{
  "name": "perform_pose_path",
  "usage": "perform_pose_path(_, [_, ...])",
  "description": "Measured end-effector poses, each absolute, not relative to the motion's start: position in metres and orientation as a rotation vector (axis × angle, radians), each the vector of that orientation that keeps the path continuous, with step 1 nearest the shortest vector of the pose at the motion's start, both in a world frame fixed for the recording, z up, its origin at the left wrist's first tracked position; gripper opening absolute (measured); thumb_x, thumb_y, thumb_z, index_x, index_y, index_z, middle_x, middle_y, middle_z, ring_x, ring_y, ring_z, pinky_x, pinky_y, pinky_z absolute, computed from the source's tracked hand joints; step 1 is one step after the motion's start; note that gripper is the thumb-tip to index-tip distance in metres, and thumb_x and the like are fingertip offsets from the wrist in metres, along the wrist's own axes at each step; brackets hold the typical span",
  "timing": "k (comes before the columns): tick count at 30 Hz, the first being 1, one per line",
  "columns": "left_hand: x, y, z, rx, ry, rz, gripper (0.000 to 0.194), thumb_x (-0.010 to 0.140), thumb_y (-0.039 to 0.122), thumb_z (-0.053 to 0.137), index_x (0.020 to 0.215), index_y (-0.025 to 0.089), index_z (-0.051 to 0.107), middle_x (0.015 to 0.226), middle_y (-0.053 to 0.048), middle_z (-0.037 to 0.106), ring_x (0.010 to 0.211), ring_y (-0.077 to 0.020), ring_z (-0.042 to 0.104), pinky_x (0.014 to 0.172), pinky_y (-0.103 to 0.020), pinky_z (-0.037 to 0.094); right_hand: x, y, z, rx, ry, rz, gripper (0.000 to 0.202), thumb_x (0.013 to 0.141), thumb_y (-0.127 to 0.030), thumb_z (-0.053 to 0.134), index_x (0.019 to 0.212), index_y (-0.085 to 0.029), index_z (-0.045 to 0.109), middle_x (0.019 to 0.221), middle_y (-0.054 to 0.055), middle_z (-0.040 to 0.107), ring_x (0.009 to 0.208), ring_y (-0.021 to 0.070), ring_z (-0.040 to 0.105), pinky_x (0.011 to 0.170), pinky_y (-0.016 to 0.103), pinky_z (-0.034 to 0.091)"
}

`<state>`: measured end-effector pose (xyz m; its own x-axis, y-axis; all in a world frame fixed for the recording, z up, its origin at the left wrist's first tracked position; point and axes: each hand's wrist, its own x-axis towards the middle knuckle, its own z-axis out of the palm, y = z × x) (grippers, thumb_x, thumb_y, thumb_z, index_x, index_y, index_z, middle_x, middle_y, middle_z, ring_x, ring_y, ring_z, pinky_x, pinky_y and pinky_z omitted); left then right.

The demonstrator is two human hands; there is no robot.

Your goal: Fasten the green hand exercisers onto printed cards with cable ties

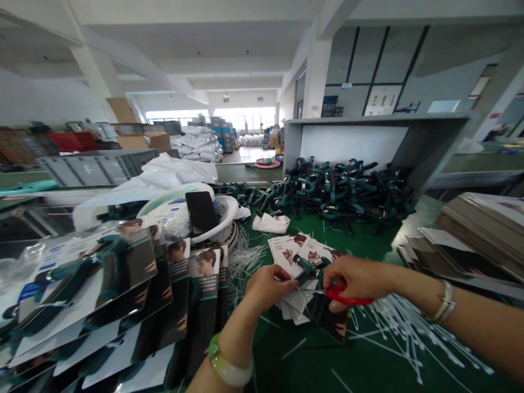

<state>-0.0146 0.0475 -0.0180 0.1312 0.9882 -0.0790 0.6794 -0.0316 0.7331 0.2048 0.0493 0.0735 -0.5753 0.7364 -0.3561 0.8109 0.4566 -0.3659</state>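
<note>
My right hand [347, 278] is closed around red-handled scissors [352, 295], whose blades point left toward my left hand. My left hand [268, 286] is closed, thumb and fingertips pinched together close to the blade tips; what they pinch is too small to make out. Between both hands lies a dark green hand grip strengthener [305, 267] on a printed backing card [329, 319], partly covered by my right hand. Beneath and behind it are more printed cards [282, 246]. Loose white cable ties [403, 327] spread under my right forearm.
Carded grip strengtheners [110, 262] pile up at left. Behind them, a white basin [227, 221] carries a black phone [202, 213]. A grey bin [429, 153] on its side spills many grip strengtheners [339, 191]. Stacked cards [475, 234] stand right; a white cloth [271, 223] lies mid-table.
</note>
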Motion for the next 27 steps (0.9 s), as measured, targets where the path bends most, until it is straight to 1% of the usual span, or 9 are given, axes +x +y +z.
perform_pose_path(4, [-0.016,0.051,-0.026,1.747,1.556,0.658,0.036,0.061,0.052,0.066,0.075,0.019,0.069,0.071,-0.002,0.068,0.064,-0.0153,0.059,0.052,-0.021,0.038,0.202,0.062,0.070,1.351,2.428,-0.977,0.046,0.059,-0.052,0.070,0.089,-0.016,0.068,0.063,-0.001,0.059,0.053,0.0098,0.048,0.047,0.019,0.035])
perform_pose_path(7, [-0.017,0.053,-0.028,1.728,1.536,0.676,0.035,0.060,0.050,0.068,0.075,0.019,0.069,0.071,-0.003,0.068,0.064,-0.0156,0.060,0.052,-0.021,0.039,0.200,0.068,0.069,1.339,2.350,-1.115,0.048,0.059,-0.050,0.071,0.092,-0.016,0.067,0.061,-0.002,0.057,0.050,0.0085,0.047,0.046,0.019,0.035])
perform_pose_path(11, [-0.017,0.053,-0.028,1.702,1.523,0.672,0.035,0.060,0.050,0.068,0.074,0.018,0.068,0.070,-0.002,0.068,0.063,-0.0153,0.060,0.052,-0.022,0.040,0.194,0.072,0.071,1.277,2.389,-1.044,0.042,0.055,-0.042,0.075,0.089,-0.017,0.069,0.062,-0.003,0.058,0.051,0.0082,0.047,0.044,0.017,0.034])
perform_pose_path(13, [-0.017,0.053,-0.028,1.691,1.512,0.680,0.034,0.060,0.049,0.069,0.073,0.018,0.068,0.068,-0.002,0.067,0.062,-0.0148,0.060,0.052,-0.021,0.040,0.193,0.073,0.070,1.274,2.393,-1.032,0.041,0.056,-0.040,0.075,0.089,-0.017,0.069,0.064,-0.002,0.059,0.052,0.0083,0.048,0.044,0.017,0.035])
perform_pose_path(16, [-0.017,0.055,-0.030,1.665,1.475,0.708,0.033,0.059,0.046,0.070,0.072,0.016,0.067,0.067,-0.002,0.067,0.060,-0.0141,0.059,0.051,-0.021,0.038,0.196,0.078,0.064,1.293,2.305,-1.154,0.048,0.054,-0.042,0.076,0.093,-0.015,0.067,0.064,-0.003,0.058,0.051,0.0075,0.047,0.045,0.017,0.035])
perform_pose_path(20, [-0.017,0.056,-0.032,1.628,1.433,0.753,0.031,0.058,0.045,0.071,0.069,0.016,0.066,0.064,-0.002,0.066,0.057,-0.0135,0.058,0.049,-0.020,0.036,0.201,0.088,0.053,1.278,2.187,-1.311,0.059,0.048,-0.050,0.078,0.094,-0.015,0.064,0.059,-0.005,0.055,0.047,0.0056,0.044,0.043,0.016,0.035])
perform_pose_path(23, [-0.016,0.055,-0.033,1.608,1.419,0.783,0.030,0.057,0.044,0.072,0.067,0.017,0.066,0.063,-0.002,0.066,0.056,-0.0134,0.058,0.048,-0.020,0.036,0.200,0.092,0.050,1.287,2.189,-1.300,0.058,0.049,-0.054,0.077,0.091,-0.016,0.065,0.056,-0.006,0.054,0.045,0.0052,0.043,0.042,0.016,0.033])
perform_pose_path(27, [-0.016,0.055,-0.033,1.572,1.399,0.800,0.028,0.056,0.042,0.073,0.067,0.017,0.066,0.061,-0.002,0.066,0.055,-0.0134,0.058,0.048,-0.020,0.036,0.196,0.094,0.052,1.276,2.194,-1.276,0.052,0.048,-0.050,0.078,0.086,-0.016,0.067,0.055,-0.006,0.053,0.046,0.0056,0.043,0.042,0.016,0.033])
